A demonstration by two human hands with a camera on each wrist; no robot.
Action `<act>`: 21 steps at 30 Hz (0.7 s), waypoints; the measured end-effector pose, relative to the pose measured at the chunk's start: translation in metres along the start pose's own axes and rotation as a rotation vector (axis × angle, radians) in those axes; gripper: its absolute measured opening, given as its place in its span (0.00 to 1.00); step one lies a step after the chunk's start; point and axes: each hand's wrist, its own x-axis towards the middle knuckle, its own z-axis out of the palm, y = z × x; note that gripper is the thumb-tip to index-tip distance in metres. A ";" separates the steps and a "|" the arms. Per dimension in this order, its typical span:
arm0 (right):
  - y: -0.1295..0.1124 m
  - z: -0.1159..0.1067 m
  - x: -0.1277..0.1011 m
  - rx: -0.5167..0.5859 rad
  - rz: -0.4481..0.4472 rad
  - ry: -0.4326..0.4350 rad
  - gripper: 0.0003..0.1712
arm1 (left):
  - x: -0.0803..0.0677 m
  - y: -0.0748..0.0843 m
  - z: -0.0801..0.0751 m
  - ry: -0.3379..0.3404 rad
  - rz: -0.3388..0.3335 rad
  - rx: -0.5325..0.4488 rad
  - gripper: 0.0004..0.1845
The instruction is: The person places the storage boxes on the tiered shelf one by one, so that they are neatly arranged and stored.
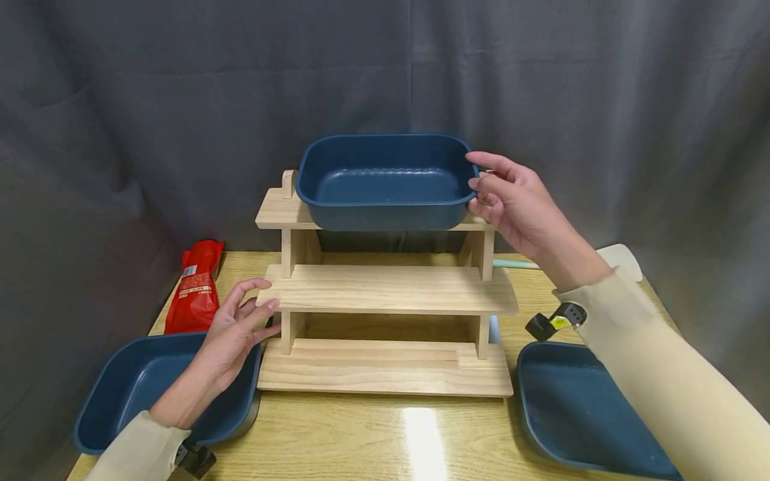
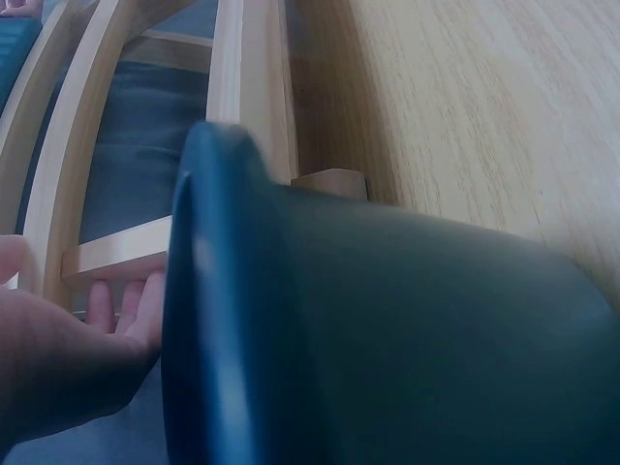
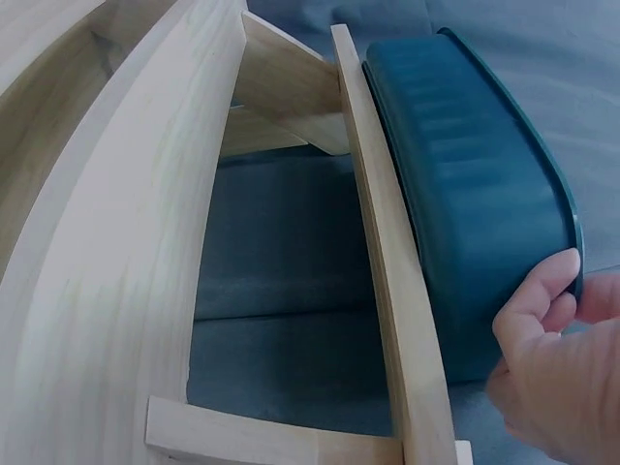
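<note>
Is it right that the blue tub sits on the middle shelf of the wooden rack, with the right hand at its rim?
Not quite. The blue tub sits on the top shelf of the wooden rack, as the head view shows. The right hand is at its rim.

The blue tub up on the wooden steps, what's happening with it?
A person is handling it. The blue tub sits on the top step of the wooden rack, and the right hand has its fingers on the tub's right rim. The left hand touches the left end of the rack's middle step, fingers relaxed. Two more blue tubs rest on the table: the left tub and the right tub. A red packet lies at the back left.
</note>
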 end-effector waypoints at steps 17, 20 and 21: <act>-0.001 0.002 -0.006 -0.054 0.009 0.083 0.23 | 0.003 -0.003 0.000 -0.001 -0.009 0.022 0.19; 0.001 0.002 -0.005 -0.039 -0.017 0.089 0.20 | 0.004 -0.003 -0.001 0.000 -0.012 0.020 0.19; 0.002 0.002 -0.005 -0.042 -0.025 0.094 0.20 | 0.004 -0.003 -0.001 -0.001 -0.013 0.019 0.19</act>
